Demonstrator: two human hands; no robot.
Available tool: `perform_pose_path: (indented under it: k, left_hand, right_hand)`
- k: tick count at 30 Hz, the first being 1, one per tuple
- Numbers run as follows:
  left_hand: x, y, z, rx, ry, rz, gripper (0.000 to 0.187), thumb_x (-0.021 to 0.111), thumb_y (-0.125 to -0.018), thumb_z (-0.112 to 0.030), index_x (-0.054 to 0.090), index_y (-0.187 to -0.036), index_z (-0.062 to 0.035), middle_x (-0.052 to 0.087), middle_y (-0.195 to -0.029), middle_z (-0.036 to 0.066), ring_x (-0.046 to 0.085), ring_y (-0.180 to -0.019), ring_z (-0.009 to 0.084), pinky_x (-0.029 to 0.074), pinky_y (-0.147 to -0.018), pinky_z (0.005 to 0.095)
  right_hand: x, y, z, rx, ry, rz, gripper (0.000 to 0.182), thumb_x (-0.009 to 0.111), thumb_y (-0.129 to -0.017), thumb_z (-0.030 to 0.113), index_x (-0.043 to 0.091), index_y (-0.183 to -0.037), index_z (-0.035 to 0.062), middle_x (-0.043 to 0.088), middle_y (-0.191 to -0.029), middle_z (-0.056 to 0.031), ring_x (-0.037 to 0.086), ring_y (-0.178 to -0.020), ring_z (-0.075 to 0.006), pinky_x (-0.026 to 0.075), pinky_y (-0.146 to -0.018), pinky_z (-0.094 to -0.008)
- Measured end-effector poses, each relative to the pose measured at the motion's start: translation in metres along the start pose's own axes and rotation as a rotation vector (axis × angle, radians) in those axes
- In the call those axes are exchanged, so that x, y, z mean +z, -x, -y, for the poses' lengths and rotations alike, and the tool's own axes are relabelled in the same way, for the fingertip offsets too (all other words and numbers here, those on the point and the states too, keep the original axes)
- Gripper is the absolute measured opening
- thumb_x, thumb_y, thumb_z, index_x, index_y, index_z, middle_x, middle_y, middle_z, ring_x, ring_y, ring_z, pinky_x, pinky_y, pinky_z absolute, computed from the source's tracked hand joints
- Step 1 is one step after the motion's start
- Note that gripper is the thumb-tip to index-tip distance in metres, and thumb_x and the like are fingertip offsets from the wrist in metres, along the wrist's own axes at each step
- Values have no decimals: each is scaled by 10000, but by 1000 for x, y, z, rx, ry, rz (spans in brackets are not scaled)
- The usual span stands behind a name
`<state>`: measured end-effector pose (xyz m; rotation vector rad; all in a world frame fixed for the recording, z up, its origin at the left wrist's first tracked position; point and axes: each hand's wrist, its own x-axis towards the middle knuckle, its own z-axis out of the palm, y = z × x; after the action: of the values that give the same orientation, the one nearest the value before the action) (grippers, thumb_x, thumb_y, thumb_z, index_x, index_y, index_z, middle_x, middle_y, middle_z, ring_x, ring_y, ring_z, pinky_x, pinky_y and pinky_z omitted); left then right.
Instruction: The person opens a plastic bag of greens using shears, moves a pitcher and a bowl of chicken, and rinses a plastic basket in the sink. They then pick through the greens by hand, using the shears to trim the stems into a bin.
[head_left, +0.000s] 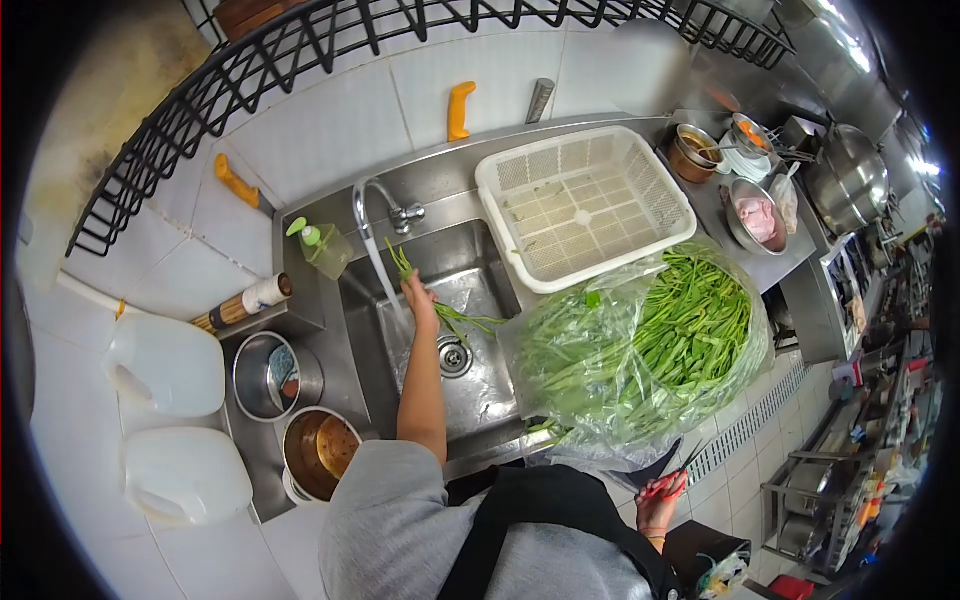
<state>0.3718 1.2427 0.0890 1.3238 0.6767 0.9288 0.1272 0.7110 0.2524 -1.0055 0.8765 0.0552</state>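
Over the metal sink (480, 388), my left hand (420, 300) is closed around a small bunch of green stems (462, 319), just right of the water running from the curved faucet (362, 205). Down at the lower right, beside my body, my right hand (657, 507) holds red-handled scissors (668, 484), their blades pointing up and apart. A large clear plastic bag (590, 345) full of long leafy greens (695, 320) lies right of the sink. Behind it sits a white perforated basket (486, 190) with a few green scraps inside.
Left of the sink stand a green pump bottle (325, 250), two metal pots and white jugs (165, 365). Bowls with food, including pink meat (757, 218), sit at the right. A black wire rack (250, 88) hangs above. A bin (705, 555) stands by my right hand.
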Motion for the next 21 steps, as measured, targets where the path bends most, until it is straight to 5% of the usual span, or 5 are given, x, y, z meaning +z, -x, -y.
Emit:
perform_pose_path:
  k: [2, 7, 12, 18, 21]
  left_hand:
    - [-23, 23, -37, -559, 685, 131, 380, 540, -845, -413, 463, -1031, -91, 428, -743, -8, 360, -532, 82, 342, -495, 234]
    - [-36, 35, -101, -382, 416, 225, 283, 421, -931, -260, 494, -1106, -50, 482, -806, 35, 381, -564, 93, 339, -490, 220]
    - [-52, 45, -127, -343, 292, 282, 276, 469, -911, -279, 520, -1060, -53, 551, -855, 58, 384, -523, 67, 326, -460, 200]
    - [-57, 49, -129, -401, 340, 297, 230, 490, -903, -247, 502, -1004, -41, 469, -702, 7, 390, -504, 69, 330, -444, 195]
    - [-49, 53, -131, -198, 250, 160, 297, 499, -899, -235, 470, -1125, -45, 424, -716, -13, 389, -534, 59, 336, -469, 195]
  right_hand:
    - [2, -8, 2, 29, 16, 23, 538, 419, -785, 657, 430, -625, 144, 432, -563, -22, 444, -470, -165, 356, -429, -264]
    - [7, -27, 7, -12, 116, 135, 555, 397, -795, 658, 432, -632, 129, 440, -573, -28, 457, -495, -173, 371, -436, -267]
    - [11, -31, 15, -10, 99, 196, 555, 392, -803, 649, 440, -639, 120, 456, -583, -32, 466, -507, -177, 371, -440, -268]
    - [-12, -41, 18, -29, 109, 220, 551, 399, -800, 648, 443, -654, 119, 466, -617, -30, 469, -504, -174, 375, -435, -274]
    - [-24, -43, 21, -41, 104, 210, 553, 395, -798, 653, 442, -659, 120, 469, -630, -30, 473, -505, -168, 377, -430, -267]
